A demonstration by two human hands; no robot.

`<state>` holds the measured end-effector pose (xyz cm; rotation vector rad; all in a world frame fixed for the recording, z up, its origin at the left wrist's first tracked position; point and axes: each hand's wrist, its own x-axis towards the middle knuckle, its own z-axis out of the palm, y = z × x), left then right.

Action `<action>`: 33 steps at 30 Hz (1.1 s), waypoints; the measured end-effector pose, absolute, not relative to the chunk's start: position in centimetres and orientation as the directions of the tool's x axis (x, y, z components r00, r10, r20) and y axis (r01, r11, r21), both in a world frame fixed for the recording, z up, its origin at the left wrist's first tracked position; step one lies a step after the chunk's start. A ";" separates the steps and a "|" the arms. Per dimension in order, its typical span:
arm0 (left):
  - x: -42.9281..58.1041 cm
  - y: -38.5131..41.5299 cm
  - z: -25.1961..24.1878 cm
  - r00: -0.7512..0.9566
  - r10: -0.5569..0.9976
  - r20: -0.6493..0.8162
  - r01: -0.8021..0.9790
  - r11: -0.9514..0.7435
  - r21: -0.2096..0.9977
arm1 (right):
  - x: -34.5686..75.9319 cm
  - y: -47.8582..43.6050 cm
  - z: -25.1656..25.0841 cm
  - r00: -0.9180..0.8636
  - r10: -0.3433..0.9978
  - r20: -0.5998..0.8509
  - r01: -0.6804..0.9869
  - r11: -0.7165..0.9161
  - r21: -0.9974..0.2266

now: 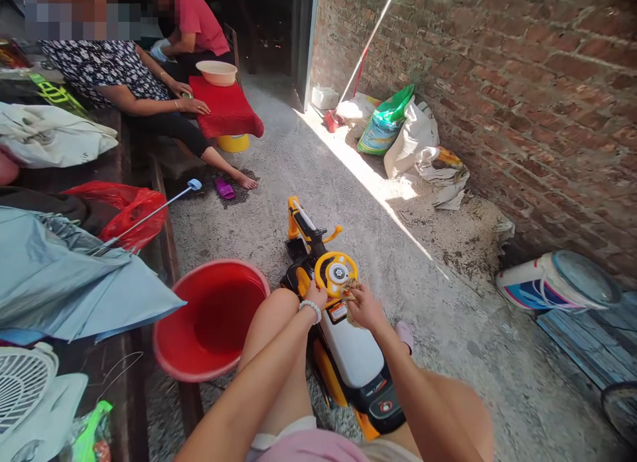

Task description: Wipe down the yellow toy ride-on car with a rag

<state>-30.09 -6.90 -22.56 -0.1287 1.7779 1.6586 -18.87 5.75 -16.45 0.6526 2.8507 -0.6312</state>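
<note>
A yellow and black ride-on toy digger with a white seat [352,349] stands between my knees. Its yellow steering wheel [337,255] faces me. My left hand [316,295], with a beaded bracelet at the wrist, is closed at the lower left of the wheel rim; its fingertips are partly hidden. My right hand [365,307] is at the wheel's lower right, its fingers closed on a brownish crumpled piece [350,289] that looks like cloth. Pale material hangs below those fingers. To the left of my knee sits a red bucket [172,346].
A folded blue umbrella [79,269] lies on the bench at left. Two people sit farther back, beside a red cloth [223,107] bearing a basin [217,72]. Sacks [412,137] line the brick wall; a paint bucket [532,279] leans at right near a wooden cart [582,339].
</note>
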 end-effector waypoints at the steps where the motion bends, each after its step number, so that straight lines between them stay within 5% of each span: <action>1: -30.1 -6.8 -22.3 -0.721 0.353 -0.596 -0.555 0.219 0.802 | -18.4 6.2 -17.1 -0.870 0.451 -0.198 0.492 0.773 -0.401; 3: -30.2 -6.6 -21.8 -0.629 0.318 -0.710 -0.650 0.286 0.704 | -17.8 7.0 -18.2 -0.823 0.550 -0.141 0.549 0.708 -0.443; 7: -30.1 -6.3 -21.0 -0.520 0.321 -0.792 -0.738 0.299 0.606 | -18.6 8.3 -18.9 -0.831 0.546 -0.108 0.533 0.724 -0.437; 12: -29.9 -6.4 -21.1 -0.492 0.333 -0.805 -0.747 0.313 0.586 | -22.4 9.5 -16.4 -0.802 0.583 -0.132 0.598 0.783 -0.174; 18: -30.0 -5.9 -21.9 -0.445 0.339 -0.829 -0.787 0.293 0.543 | -29.3 7.2 -13.8 -0.937 0.277 -0.212 0.293 0.955 -0.048; 33: -29.8 -5.7 -21.6 -0.411 0.359 -0.838 -0.826 0.243 0.509 | -26.5 10.4 -14.9 -0.707 0.633 -0.315 0.675 0.737 -0.034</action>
